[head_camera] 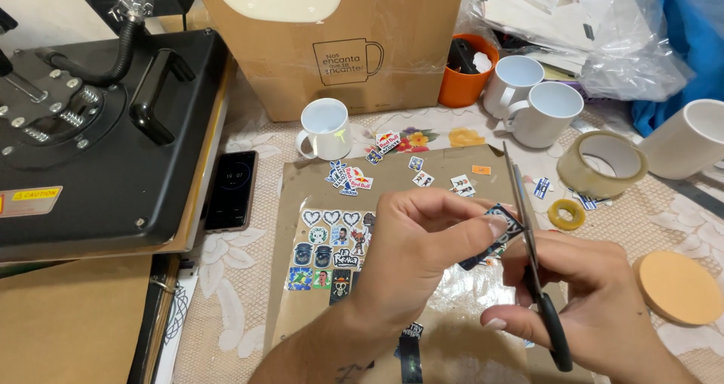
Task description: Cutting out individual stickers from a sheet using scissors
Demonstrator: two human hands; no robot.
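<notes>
My left hand pinches a small dark printed sticker piece between thumb and fingers, low in the middle of the view. My right hand grips black-handled scissors, whose blades point up and away and meet the edge of the sticker piece. Under both hands lies a sheet of brown paper bearing rows of small colourful stickers. More cut-out stickers are scattered along the far part of the paper.
A black heat press fills the left, with a phone beside it. A cardboard box, several white mugs, an orange cup, tape rolls and a round cork coaster stand around.
</notes>
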